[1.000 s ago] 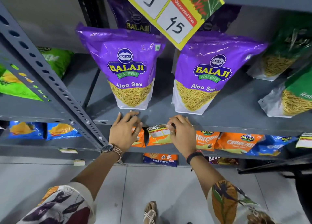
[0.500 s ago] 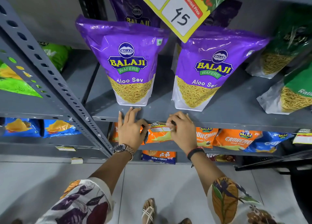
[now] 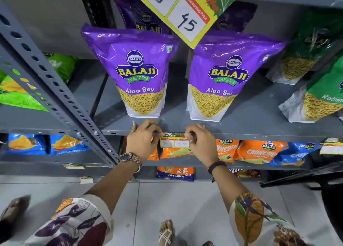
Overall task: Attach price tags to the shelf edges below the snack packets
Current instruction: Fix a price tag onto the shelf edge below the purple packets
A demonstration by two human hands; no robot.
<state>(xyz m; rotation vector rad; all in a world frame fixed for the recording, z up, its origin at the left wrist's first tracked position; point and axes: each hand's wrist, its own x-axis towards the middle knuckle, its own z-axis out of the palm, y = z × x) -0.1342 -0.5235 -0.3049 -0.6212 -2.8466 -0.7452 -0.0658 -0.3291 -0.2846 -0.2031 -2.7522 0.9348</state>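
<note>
Small yellow-bordered paper price tag (image 3: 175,141) pressed against front edge of grey metal shelf (image 3: 250,132), pinched at both ends: left hand (image 3: 143,143) on left end, right hand (image 3: 201,145) on right end, fingers narrowed onto it. Just above hands: two purple Aloo Sev snack packets (image 3: 138,73) upright. Behind and below hands: orange Crunchex packets (image 3: 254,151). Left of left hand: grey perforated upright post (image 3: 55,97). Large yellow discount sign (image 3: 182,11) hangs well above.

Packets (image 3: 138,75): purple, yellow lettering. Shelf (image 3: 250,128): grey. Tag (image 3: 175,141): yellow border, white panels, red strips. Sleeves (image 3: 74,225): white, floral print.
</note>
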